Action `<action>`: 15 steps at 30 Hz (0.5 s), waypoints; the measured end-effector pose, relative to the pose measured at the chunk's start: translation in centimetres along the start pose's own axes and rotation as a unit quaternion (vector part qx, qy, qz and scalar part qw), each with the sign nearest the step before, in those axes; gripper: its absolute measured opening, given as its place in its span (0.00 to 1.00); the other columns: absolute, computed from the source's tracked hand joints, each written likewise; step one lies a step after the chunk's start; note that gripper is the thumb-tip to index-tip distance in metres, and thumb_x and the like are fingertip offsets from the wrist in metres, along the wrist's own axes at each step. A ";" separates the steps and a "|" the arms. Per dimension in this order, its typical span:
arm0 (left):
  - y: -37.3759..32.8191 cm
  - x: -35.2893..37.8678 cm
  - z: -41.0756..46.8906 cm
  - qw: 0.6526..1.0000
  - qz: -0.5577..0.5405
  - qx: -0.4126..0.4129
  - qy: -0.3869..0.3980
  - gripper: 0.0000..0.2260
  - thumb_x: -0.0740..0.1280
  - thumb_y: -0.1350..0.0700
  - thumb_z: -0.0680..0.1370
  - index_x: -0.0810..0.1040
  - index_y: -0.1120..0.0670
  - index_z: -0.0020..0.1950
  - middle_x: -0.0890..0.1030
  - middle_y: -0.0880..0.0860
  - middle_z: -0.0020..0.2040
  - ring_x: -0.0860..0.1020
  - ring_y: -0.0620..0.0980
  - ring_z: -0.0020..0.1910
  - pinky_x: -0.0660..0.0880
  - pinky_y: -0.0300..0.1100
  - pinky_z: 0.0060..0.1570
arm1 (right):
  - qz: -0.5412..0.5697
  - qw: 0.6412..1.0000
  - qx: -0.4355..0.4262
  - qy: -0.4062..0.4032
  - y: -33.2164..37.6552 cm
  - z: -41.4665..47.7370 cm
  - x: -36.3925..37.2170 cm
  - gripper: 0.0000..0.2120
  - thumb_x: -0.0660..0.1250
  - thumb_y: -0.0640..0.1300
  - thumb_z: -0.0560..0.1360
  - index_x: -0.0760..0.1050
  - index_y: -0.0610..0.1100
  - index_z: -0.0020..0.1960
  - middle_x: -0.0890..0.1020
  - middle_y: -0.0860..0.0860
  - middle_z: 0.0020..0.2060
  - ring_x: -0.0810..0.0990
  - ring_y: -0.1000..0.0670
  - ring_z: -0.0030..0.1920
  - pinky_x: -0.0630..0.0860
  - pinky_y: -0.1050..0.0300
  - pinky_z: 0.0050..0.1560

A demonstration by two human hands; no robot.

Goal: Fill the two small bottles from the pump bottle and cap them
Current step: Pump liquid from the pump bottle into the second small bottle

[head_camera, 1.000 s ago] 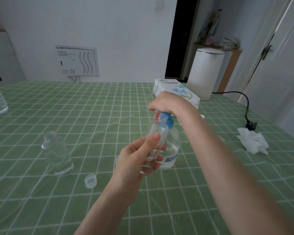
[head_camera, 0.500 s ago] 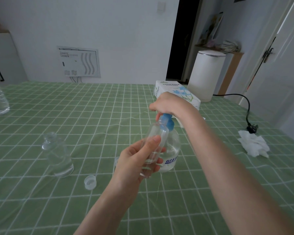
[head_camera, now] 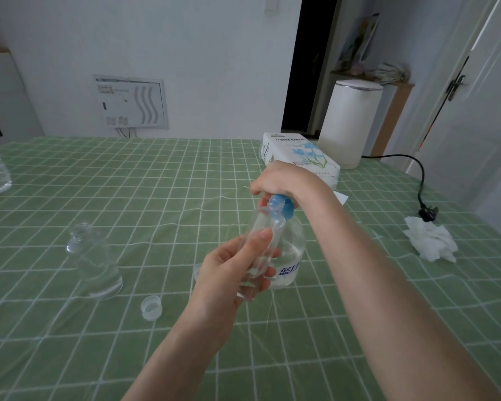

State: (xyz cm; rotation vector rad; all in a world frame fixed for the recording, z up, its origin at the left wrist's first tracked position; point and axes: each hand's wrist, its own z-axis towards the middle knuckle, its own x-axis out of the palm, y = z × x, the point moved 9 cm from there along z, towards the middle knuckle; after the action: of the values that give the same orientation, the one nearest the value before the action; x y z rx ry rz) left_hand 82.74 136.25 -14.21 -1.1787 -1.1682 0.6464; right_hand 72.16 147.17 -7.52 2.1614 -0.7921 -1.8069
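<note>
In the head view, our left hand (head_camera: pixel 232 273) wrapped fingers and thumb round the small clear plastic bottle (head_camera: pixel 268 227), tilting its open neck up to the blue pump head (head_camera: pixel 285 208) of the clear round pump bottle (head_camera: pixel 292 244). That pump bottle stood mid-scene on the green checked tablecloth (head_camera: pixel 156 198), and our right hand (head_camera: pixel 284 180) curled over the head from above. We judged the neck should sit right under the spout, which the hand hid, with slow, full strokes. The second small clear bottle (head_camera: pixel 94 261) stood uncapped at near left, a translucent white cap (head_camera: pixel 151 306) just beside it.

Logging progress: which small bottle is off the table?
The held small bottle in the left hand, up beside the pump bottle; the other small bottle stands on the table.
</note>
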 end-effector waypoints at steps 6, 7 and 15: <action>0.1 -0.1 0.0 1.000 0.009 -0.004 -0.004 0.13 0.73 0.43 0.68 0.86 0.52 0.42 0.84 0.54 0.40 0.77 0.44 0.30 0.70 0.42 0.37 | 0.010 1.000 -0.009 -0.003 0.1 0.1 -0.1 0.15 0.63 0.45 0.77 0.76 0.40 0.60 0.83 0.45 0.56 0.77 0.46 0.43 0.70 0.59 0.37; 0.0 0.0 0.0 1.000 0.009 -0.004 -0.004 0.13 0.73 0.43 0.68 0.86 0.51 0.42 0.84 0.53 0.40 0.78 0.43 0.30 0.70 0.41 0.37 | 0.009 1.000 -0.011 -0.004 0.1 0.1 -0.2 0.15 0.63 0.45 0.76 0.77 0.40 0.60 0.84 0.45 0.55 0.77 0.47 0.42 0.70 0.59 0.36; -0.3 0.1 0.0 1.000 0.002 0.004 0.000 0.13 0.71 0.42 0.67 0.86 0.51 0.41 0.84 0.53 0.40 0.78 0.43 0.31 0.73 0.37 0.33 | -0.011 1.000 -0.020 -0.017 0.8 -0.2 -1.3 0.15 0.63 0.47 0.77 0.75 0.42 0.61 0.85 0.46 0.53 0.78 0.48 0.43 0.67 0.59 0.33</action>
State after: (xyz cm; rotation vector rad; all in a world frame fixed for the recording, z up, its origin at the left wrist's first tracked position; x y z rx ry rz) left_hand 82.74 136.24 -13.88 -1.1759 -1.1624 0.6536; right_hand 72.02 147.19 -5.98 2.1268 -0.7352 -1.8594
